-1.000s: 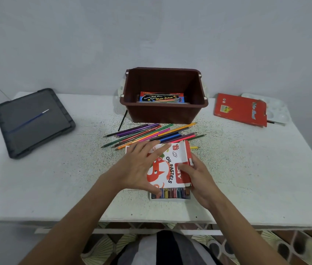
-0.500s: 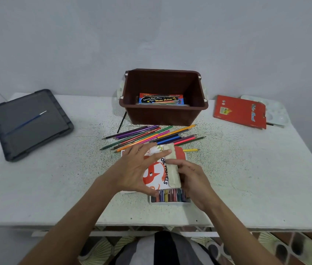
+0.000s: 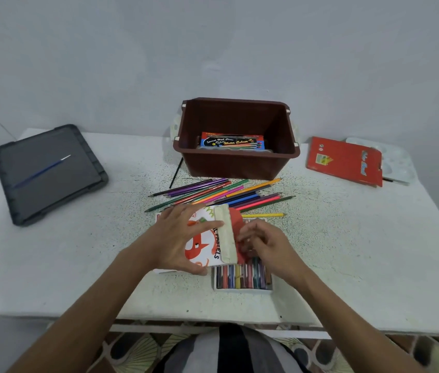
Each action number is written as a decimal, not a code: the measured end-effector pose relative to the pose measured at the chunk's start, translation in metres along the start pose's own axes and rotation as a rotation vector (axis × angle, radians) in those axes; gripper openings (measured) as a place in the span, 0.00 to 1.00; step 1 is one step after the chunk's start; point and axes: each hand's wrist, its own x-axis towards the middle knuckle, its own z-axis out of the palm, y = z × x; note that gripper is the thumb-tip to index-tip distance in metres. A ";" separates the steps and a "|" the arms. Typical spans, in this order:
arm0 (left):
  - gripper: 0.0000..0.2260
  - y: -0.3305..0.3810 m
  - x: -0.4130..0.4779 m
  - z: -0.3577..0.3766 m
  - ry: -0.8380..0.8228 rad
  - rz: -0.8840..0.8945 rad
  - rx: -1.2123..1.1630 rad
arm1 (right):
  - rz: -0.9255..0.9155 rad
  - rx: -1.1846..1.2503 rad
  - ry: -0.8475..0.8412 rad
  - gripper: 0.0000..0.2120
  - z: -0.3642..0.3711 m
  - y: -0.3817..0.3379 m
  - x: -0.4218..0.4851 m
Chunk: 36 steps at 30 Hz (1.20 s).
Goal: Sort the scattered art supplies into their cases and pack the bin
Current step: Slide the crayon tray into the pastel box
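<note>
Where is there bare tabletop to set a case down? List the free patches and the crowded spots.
Free: the stretch between the grey lid and the coloured pencils; the right side in front of the red case; the near left corner. Crowded: the centre strip from the brown bin through the pencils to the pastel box and crayon tray.

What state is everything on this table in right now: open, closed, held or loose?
Bin: open, lid off, water colour box inside.
Grey lid: flat on the table, blue brush on it.
Oil pastels box: flap open, tray partly out.
Left hand: grips the box.
Right hand: pinches its flap.
Coloured pencils: loose before the bin.
Red case: closed, lying flat.
</note>
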 end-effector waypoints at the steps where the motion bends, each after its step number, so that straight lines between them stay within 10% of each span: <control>1: 0.43 -0.005 -0.003 0.001 -0.007 -0.009 0.008 | -0.033 -0.139 -0.041 0.12 -0.005 -0.001 0.002; 5: 0.43 -0.023 -0.019 0.004 -0.024 -0.059 0.022 | -0.327 -0.891 -0.235 0.14 -0.021 -0.004 0.014; 12: 0.43 -0.041 -0.039 0.006 0.003 -0.102 -0.002 | -0.630 -1.797 -0.720 0.47 -0.039 -0.021 0.047; 21: 0.44 -0.049 -0.047 0.011 0.004 -0.123 0.020 | -0.847 -2.033 -0.866 0.55 -0.013 -0.022 0.061; 36: 0.44 -0.046 -0.037 0.015 -0.004 -0.082 0.010 | -0.713 -1.934 -0.871 0.58 -0.037 -0.009 0.044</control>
